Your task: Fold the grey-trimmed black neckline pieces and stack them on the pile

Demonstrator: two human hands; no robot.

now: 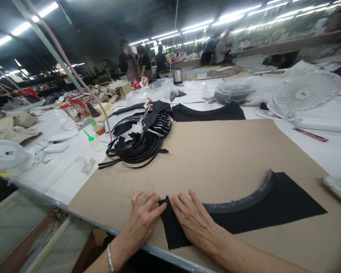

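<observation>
The black panel point(261, 218) lies on the brown sheet point(216, 155), near side of the worktop point(59, 180). Left hand point(146, 210): bent at the panel's left end; pinch cannot be confirmed. Right hand point(194, 218): laid open, pressing. Uneven pressure could skew the panel.

Left hand point(143, 215) and right hand point(191, 217) side by side, palms down, fingers point(193, 196) bent, forearms point(238, 248) angled inward

I stood in a workshop, for soft goods by the look of it: rows of long white fluorescent tubes point(229, 19) ran overhead, several people point(160, 60) stood farther back, and the broad white-topped table point(194, 89) bore coiled black strips point(139, 151), heaped beige pieces point(105, 93) and a flat black panel with a curved edge point(261, 212).
</observation>
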